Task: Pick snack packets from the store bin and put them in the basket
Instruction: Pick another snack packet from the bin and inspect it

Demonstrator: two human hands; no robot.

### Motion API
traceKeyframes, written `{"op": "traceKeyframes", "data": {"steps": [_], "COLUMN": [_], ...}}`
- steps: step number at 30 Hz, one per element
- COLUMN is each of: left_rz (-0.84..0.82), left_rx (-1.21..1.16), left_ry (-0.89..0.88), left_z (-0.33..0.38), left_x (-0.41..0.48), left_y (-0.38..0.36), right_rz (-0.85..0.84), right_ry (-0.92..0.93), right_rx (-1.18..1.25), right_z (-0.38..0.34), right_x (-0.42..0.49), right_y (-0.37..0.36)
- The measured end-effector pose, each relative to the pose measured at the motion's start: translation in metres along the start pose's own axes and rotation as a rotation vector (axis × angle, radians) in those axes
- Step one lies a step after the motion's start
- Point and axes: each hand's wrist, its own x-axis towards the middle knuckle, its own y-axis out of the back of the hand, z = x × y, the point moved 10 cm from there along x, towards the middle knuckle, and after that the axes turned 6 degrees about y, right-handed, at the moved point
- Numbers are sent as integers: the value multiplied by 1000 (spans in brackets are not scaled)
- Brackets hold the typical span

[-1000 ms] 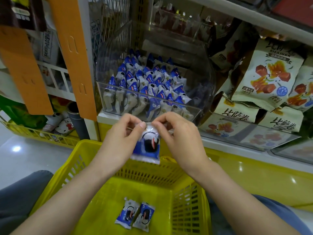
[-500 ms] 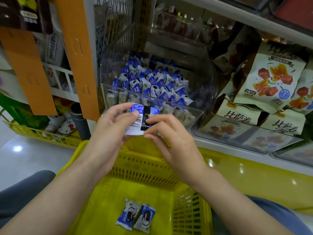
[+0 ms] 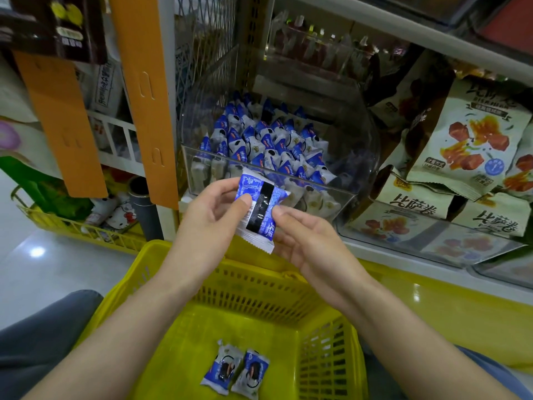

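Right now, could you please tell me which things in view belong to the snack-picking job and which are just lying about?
Job in hand: held packet, pinched by left hand and right hand; clear bin of packets; yellow basket; two packets inside it.
Lying about: beige snack bags; orange cards; cat-faced toys.

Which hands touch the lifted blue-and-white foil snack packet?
Touching, both. Head view: left hand and right hand pinch the blue-and-white foil packet at opposite edges.

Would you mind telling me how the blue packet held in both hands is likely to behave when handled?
Probably light: the snack packet is held by fingertip pinches of the left hand and right hand. Likely floppy at its crimped edges; its glossy film may slip.
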Motion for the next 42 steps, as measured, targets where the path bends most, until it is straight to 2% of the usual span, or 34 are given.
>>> {"op": "traceKeyframes", "data": {"steps": [3,7,15,26,29,35,39,42], "left_rz": [66,14,-72,38,65,125,119,114], "left_rx": [284,425,581,863,844,500,385,425], "left_ry": [-165,-196,-272,-349,-340,-180,-127,-178], "left_z": [11,4,7,17,16,8,4,11], "left_x": [-4,-8,-11,-16,-14,-6,-1,-2], "left_y": [1,-9,-17,-10,-7,6,9,10], "right_rz": [99,167,114,29,15,-109,-77,-53], "right_ry": [85,135,192,299,318,202,107,113], "right_rx": [-145,-192,-155,-381,-412,-299,-239,-200], "right_z": [-10,-13,-15,-13,-12,-4,0,-3], "right_x": [1,2,1,1,3,3,4,7], "right_y": [11,17,12,-4,-5,-17,-15,-16]}}
